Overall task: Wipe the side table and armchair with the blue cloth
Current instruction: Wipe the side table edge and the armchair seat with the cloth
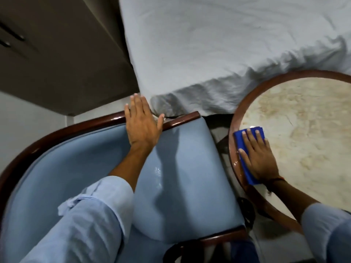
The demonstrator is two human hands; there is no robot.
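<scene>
Right hand: the right hand [259, 157] lies flat, fingers spread a little, pressing the cloth [247, 154] onto the table [303, 118]; it pins the cloth under the palm and does not pinch it.
Left hand: the left hand [142, 123] is open and holds nothing, its palm resting on the wooden rail of the chair [180, 168] where the blue padding meets the frame.
Cloth: folded into a blue pad, it sits at the table's near-left edge, half on the pale marbled top and half over the brown wooden rim.
Table: round, with a stone-look top inside a wood rim; a wet sheen shows on the rim just beside the cloth.
Chair: just beside the table on its left, with a narrow gap between them; light blue upholstery in a dark glossy frame.
Bed: the bed [209, 44] with a white sheet lies beyond both.
Step in hand: by my reading, the table is being wiped and the chair comes afterwards.
Doing it well: keep the palm flat so the whole pad bears down; follow the curve of the rim, then cover the top in overlapping passes; turn the pad to a clean face before the chair.
Risk: the cloth overhangs the rim and could slip off if pressure eases.
Writing: no brand, label or lettering can be read anywhere.
</scene>
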